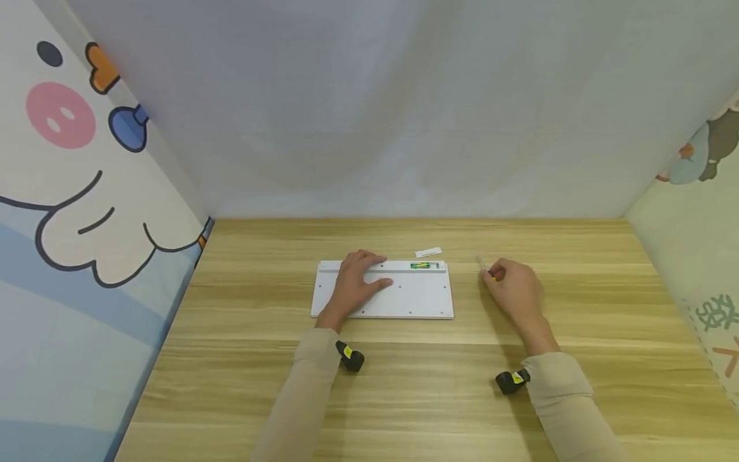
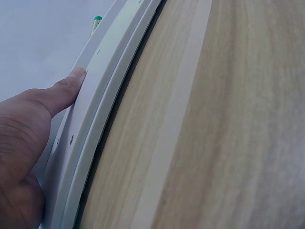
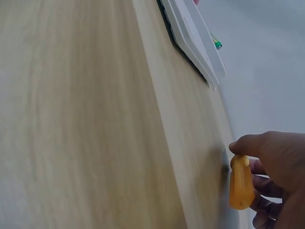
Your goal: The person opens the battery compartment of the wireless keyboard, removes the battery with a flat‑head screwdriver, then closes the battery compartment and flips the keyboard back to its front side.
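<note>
A white keyboard (image 1: 424,298) lies face down on the wooden table, its underside dotted with small screws. Near its far right corner the battery compartment is uncovered, and a green battery (image 1: 423,265) shows there. My left hand (image 1: 353,282) rests on the keyboard's left half, thumb straight against the underside and fingers reaching to the raised far strip. To the right of the keyboard, my right hand (image 1: 516,289) holds a screwdriver by its orange handle (image 3: 242,186), thumb on top and fingers around it. The screwdriver's thin shaft (image 1: 481,262) points away to the far left.
A small white battery cover (image 1: 428,253) lies just behind the keyboard's far edge. A grey curtain-like backdrop (image 1: 404,128) rises behind the table (image 1: 427,398), with cartoon-printed panels at the left and right sides. Black cameras are strapped to both wrists.
</note>
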Motion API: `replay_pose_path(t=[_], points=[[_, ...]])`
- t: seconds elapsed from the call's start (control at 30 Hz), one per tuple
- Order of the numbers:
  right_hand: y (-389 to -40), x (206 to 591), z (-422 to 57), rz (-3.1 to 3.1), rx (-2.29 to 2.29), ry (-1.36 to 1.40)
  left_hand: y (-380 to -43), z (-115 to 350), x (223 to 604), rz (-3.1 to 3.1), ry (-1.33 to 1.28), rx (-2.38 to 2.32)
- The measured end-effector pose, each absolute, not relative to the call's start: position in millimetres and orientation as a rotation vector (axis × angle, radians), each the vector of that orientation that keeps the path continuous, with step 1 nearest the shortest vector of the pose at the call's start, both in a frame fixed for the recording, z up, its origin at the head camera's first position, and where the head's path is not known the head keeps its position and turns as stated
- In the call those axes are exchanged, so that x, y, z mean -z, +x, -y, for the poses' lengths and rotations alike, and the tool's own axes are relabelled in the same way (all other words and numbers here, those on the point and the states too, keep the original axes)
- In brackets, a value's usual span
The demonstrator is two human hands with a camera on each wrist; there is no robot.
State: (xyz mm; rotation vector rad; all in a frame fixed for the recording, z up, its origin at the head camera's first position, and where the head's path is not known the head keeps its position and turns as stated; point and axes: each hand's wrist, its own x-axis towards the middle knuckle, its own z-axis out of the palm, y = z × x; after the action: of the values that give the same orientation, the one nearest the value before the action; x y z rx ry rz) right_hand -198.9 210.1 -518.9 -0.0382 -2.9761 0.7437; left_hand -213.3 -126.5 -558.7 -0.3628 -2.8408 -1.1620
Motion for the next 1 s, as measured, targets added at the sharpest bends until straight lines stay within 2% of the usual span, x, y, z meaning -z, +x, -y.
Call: replay_pose_path(t=[0.8,1.0], points=[[-206,514,-215,3.022,-0.817,-0.066,-213,126,555,2.849,-0.362,1.147],[-210,510,-206,2.950,-0.855,0.064,-214,126,557,2.857,-0.353,1.150]])
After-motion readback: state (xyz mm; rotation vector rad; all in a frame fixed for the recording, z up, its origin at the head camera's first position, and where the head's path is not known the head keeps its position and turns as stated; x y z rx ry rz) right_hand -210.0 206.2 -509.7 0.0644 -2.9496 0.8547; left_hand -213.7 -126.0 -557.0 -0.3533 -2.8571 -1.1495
